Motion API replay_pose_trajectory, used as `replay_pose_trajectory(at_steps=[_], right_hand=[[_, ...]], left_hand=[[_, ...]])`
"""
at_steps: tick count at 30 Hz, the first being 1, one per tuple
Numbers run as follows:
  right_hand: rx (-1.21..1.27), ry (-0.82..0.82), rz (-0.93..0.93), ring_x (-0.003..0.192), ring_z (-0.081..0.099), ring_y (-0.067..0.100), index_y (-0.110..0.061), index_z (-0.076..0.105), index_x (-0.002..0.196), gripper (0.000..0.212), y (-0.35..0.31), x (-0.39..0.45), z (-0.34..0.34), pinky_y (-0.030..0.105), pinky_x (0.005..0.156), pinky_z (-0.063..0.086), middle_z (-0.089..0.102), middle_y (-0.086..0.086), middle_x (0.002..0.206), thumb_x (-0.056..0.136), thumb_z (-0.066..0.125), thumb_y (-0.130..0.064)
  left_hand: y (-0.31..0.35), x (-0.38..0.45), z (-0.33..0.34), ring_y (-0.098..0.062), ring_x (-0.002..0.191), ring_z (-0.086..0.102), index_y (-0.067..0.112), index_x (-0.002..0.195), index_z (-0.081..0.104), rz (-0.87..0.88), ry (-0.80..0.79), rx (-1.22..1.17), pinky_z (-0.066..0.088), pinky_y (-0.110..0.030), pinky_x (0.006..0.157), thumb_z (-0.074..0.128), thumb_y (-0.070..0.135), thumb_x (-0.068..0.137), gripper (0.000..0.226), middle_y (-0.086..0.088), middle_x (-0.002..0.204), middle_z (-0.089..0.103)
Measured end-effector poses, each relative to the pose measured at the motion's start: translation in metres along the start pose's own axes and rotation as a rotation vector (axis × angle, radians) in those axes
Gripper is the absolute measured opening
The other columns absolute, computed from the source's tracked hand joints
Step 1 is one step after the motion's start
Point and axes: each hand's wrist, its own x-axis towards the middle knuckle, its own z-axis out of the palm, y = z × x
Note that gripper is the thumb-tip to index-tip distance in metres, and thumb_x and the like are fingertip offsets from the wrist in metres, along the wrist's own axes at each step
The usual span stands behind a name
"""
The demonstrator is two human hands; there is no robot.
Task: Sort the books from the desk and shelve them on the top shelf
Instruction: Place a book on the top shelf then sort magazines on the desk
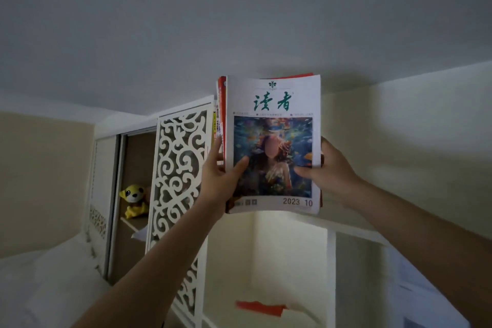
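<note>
Overhead, I have a stack of books [273, 141] raised in both hands, covers facing me, a white magazine in front and red and yellow spines showing behind it at nine o'clock. My left hand [222, 176] is closed on the lower left edge, thumb across the cover and fingers wrapped behind. My right hand [326, 168] clamps the right edge the same way, thumb pressed on the picture. Both grips are firm and hold the whole stack upright.

The top shelf [354, 230] runs as a white board just under the bottom of the stack, from six o'clock out toward four. Whether the lower edge already rests on it I cannot tell; my hands and the angle hide the contact. A fretwork side panel [181, 168] stands just beside the stack at nine o'clock, and a yellow plush toy [134, 200] sits in a cupboard farther left.

As I judge it, sorting is done for this batch and shelving is at its last step: settle the stack, push it back, let go. The counter is out of view, so any books left there are unknown to me.
</note>
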Motion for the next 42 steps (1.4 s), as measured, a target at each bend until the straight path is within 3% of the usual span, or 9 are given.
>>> replay_pose_trajectory(at_steps=[4,11,17,20,24,27,32,37,42], right_hand=[[-0.026,-0.037,0.035,0.096,0.053,0.012,-0.021,0.046,0.11,0.042,0.021,0.048,0.013,0.033,0.089,0.047,0.054,-0.009,0.102,0.082,0.071,-0.003],[-0.031,-0.117,0.146,0.085,0.055,0.005,-0.021,0.047,0.113,0.051,0.068,0.101,0.044,0.024,0.073,0.049,0.056,0.0,0.106,0.078,0.072,0.006],[-0.054,-0.149,0.182,0.106,0.053,0.017,-0.026,0.048,0.108,0.051,0.096,0.149,0.066,0.039,0.091,0.048,0.056,0.0,0.117,0.075,0.077,0.0],[-0.108,-0.154,0.163,0.113,0.056,0.022,-0.018,0.048,0.123,0.072,0.106,0.161,0.077,0.045,0.094,0.05,0.058,-0.001,0.12,0.064,0.086,-0.004],[-0.449,-0.076,0.078,0.107,0.058,0.032,-0.024,0.019,0.144,0.118,0.11,0.157,0.092,0.044,0.082,0.053,0.055,0.009,0.117,0.053,0.093,-0.033],[-0.539,-0.068,-0.036,0.103,0.058,0.029,-0.03,0.013,0.145,0.114,0.104,0.153,0.109,0.035,0.074,0.051,0.054,0.008,0.118,0.058,0.084,-0.053],[-0.395,-0.446,0.067,0.128,0.045,0.018,-0.041,-0.025,0.144,0.158,0.107,0.151,0.136,0.035,0.105,0.043,0.038,-0.016,0.139,0.034,0.087,-0.062],[-0.277,-0.446,0.088,0.131,0.046,0.022,-0.055,-0.031,0.135,0.167,0.139,0.166,0.131,0.043,0.105,0.044,0.041,-0.004,0.146,0.021,0.091,-0.06],[-0.117,-0.511,0.133,0.138,0.035,0.015,-0.048,-0.02,0.144,0.161,0.127,0.158,0.124,0.04,0.114,0.034,0.028,-0.009,0.154,0.03,0.094,-0.053]], left_hand=[[-0.036,0.049,0.009,-0.022,0.106,0.064,0.04,0.144,0.03,0.08,0.059,0.057,0.06,-0.046,0.074,0.069,0.019,0.085,0.074,-0.003,0.126,0.054],[-0.104,0.093,0.005,-0.023,0.117,0.057,0.044,0.142,0.029,0.045,0.163,0.163,0.057,-0.05,0.084,0.073,0.03,0.081,0.076,0.002,0.13,0.049],[-0.124,0.121,0.005,-0.023,0.126,0.045,0.04,0.145,0.023,0.08,0.268,0.354,0.05,-0.052,0.096,0.072,0.035,0.081,0.081,0.002,0.134,0.045],[-0.126,0.127,0.003,-0.025,0.13,0.027,0.032,0.149,0.019,0.081,0.298,0.561,0.04,-0.051,0.105,0.067,0.034,0.086,0.08,-0.005,0.141,0.03],[-0.13,0.127,-0.007,-0.033,0.131,0.015,0.032,0.147,0.025,0.129,0.188,0.703,0.033,-0.05,0.11,0.065,0.039,0.087,0.073,-0.007,0.144,0.008],[-0.142,0.122,-0.014,-0.029,0.142,0.008,0.032,0.152,0.005,0.157,0.03,0.74,0.022,-0.051,0.116,0.049,0.04,0.095,0.072,-0.007,0.153,-0.001],[-0.154,0.118,-0.003,-0.021,0.147,-0.002,0.034,0.151,-0.001,0.159,0.146,0.709,0.008,-0.048,0.119,0.044,0.043,0.096,0.072,-0.002,0.159,-0.006],[-0.159,0.12,0.018,-0.023,0.146,-0.013,0.033,0.15,-0.01,0.08,0.239,0.919,-0.001,-0.05,0.117,0.029,0.07,0.085,0.085,-0.003,0.159,-0.016],[-0.164,0.126,-0.035,-0.017,0.148,0.006,0.041,0.15,-0.006,0.158,-0.111,0.431,0.023,-0.055,0.116,0.051,0.048,0.09,0.083,0.01,0.16,0.004]])
